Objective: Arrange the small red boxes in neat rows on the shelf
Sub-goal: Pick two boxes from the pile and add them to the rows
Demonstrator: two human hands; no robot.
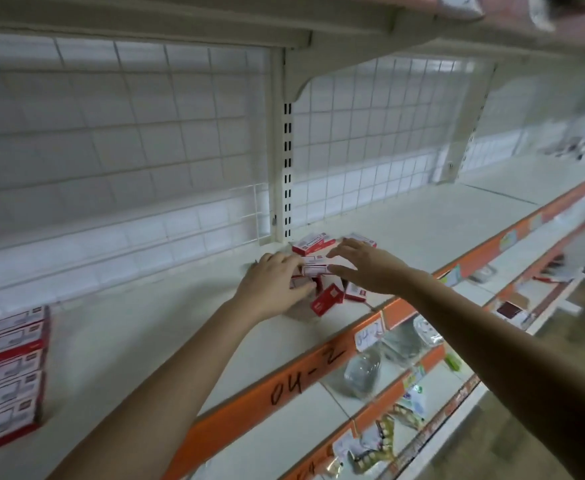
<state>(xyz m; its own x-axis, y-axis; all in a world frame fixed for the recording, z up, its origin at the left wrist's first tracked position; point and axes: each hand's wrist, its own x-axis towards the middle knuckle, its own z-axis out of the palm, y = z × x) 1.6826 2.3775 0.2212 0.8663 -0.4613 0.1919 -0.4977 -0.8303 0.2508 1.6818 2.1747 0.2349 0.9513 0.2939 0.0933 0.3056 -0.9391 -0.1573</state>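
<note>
At frame centre, both hands close around a loose heap of small red boxes (318, 271) on the shelf (145, 327), left hand (270, 289) apparently gripping 1, right hand (363, 268) flat-fingered, corralling them for rows.

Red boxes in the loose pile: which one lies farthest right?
The red box just beyond the right hand's fingertips, at the pile's back; the others lie further left.
</note>
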